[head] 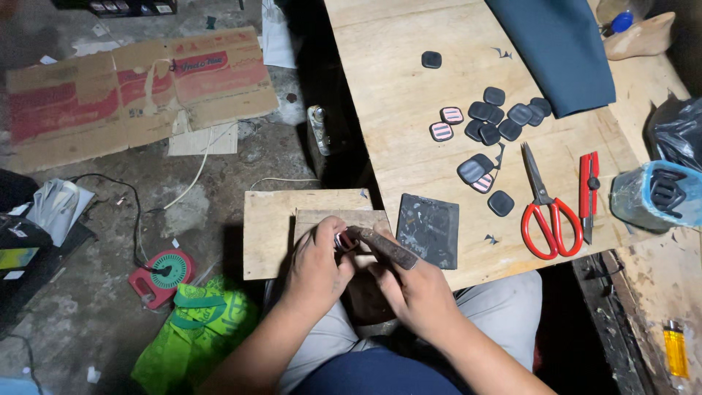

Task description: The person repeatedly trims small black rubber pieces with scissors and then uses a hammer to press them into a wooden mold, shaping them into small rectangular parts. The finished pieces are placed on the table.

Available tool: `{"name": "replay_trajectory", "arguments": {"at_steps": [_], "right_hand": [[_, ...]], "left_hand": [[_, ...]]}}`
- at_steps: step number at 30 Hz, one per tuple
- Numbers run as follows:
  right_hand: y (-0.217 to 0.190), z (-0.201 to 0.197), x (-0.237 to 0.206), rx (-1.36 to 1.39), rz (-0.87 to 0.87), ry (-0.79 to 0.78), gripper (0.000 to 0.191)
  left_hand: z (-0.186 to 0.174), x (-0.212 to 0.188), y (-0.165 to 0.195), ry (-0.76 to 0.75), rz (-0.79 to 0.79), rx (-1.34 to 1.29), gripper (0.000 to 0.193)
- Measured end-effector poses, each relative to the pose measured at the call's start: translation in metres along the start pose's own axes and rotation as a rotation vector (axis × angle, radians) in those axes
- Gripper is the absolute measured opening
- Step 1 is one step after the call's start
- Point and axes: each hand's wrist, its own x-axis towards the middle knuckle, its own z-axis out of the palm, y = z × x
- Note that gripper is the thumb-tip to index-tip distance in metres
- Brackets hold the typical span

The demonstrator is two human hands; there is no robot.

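Rusty tool (pixel 384 247) in right hand (pixel 417 292), tip pointing up-left, seemingly touching left hand (pixel 318 267).

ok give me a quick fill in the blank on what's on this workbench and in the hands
1. The scissors on the plywood table have ____ handles.
2. The right hand holds a rusty metal ____.
3. The left hand pinches a small piece over a small wooden ____.
4. The lighter at the lower right is ____.

Missing words: red; tool; board; yellow
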Motion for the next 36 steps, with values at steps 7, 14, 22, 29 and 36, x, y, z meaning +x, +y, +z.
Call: {"name": "replay_trajectory", "arguments": {"at_steps": [7, 14, 22, 29, 36], "right_hand": [[0.004, 0.005, 0.003, -0.042, 0.061, 0.047, 0.037], [-0.004, 0.003, 0.016, -0.157, 0.203, -0.086, 0.024], [-0.015, 0.003, 0.015, -0.038, 0.152, -0.018, 0.047], [-0.014, -0.029, 0.002, 0.104, 0.343, 0.01, 0.029], [-0.027, -0.059, -0.032, 0.248, 0.234, 0.08, 0.021]], "left_hand": [[-0.002, -0.007, 0.004, 0.039, 0.066, 0.037, 0.06], [0.0, -0.009, 0.004, 0.129, 0.106, 0.082, 0.062], [-0.003, -0.013, -0.001, 0.107, 0.106, 0.119, 0.049], [-0.013, -0.007, 0.003, 0.145, 0.161, 0.111, 0.015], [-0.01, -0.005, 0.024, -0.059, -0.434, -0.883, 0.03]]}}
